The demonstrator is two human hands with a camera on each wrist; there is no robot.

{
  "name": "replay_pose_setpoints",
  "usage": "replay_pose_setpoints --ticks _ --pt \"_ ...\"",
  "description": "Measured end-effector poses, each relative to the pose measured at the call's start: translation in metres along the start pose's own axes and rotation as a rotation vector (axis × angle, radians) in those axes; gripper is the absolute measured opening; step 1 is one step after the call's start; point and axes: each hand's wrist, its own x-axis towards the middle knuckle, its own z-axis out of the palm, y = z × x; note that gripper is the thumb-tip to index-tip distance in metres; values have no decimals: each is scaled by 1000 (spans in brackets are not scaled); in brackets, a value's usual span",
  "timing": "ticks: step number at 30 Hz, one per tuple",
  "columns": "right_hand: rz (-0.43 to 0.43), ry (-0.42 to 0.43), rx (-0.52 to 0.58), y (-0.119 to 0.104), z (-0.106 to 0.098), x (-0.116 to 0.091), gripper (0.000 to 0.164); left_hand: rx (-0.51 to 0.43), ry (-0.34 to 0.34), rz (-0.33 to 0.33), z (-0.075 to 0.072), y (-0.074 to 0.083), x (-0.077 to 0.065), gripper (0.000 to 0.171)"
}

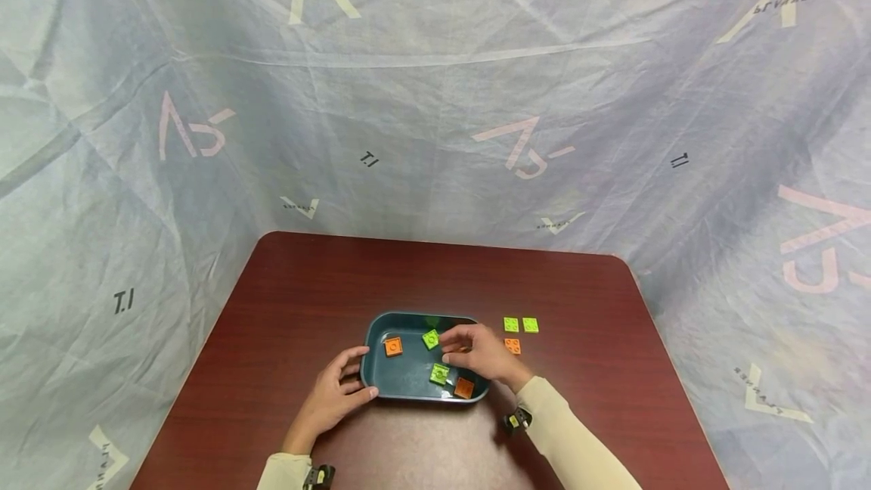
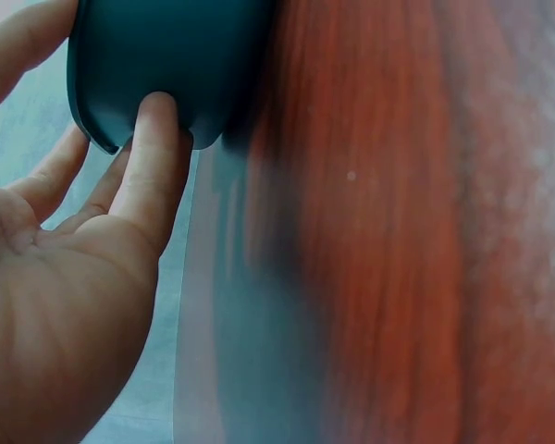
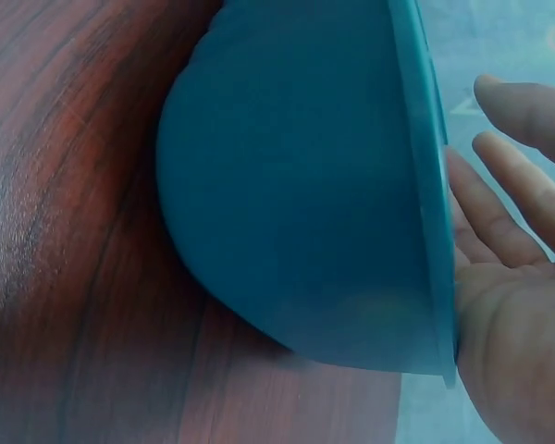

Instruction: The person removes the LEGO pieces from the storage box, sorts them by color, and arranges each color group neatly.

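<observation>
A dark teal tray [image 1: 408,397] lies on the table with square toy building bricks inside. My left hand [image 1: 330,397] is at its left end, fingertips against the rim and outer wall [image 2: 203,55]. Over the tray's right side, my right hand [image 1: 481,354] has thumb and fingers apart, with nothing seen between them. Its fingertips are right beside a lime green brick [image 1: 430,339]. Nearer the front are another green brick [image 1: 439,374] and an orange brick [image 1: 464,387]. A second orange brick [image 1: 393,346] lies at the left inside. The right wrist view shows mostly the tray's outer wall [image 3: 296,185].
Right of the tray, two green bricks [image 1: 511,324] [image 1: 531,325] lie studs up on the reddish brown table [image 1: 578,399]. An orange brick [image 1: 512,346] sits just in front of them, close to my right hand. Grey printed cloth [image 1: 435,112] hangs behind and beside the table.
</observation>
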Motion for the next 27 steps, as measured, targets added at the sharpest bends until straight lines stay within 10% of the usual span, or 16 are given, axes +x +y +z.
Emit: replay_pose_setpoints --ticks 27 --pt "47 -146 -163 4 7 12 33 19 25 4 2 0 1 79"
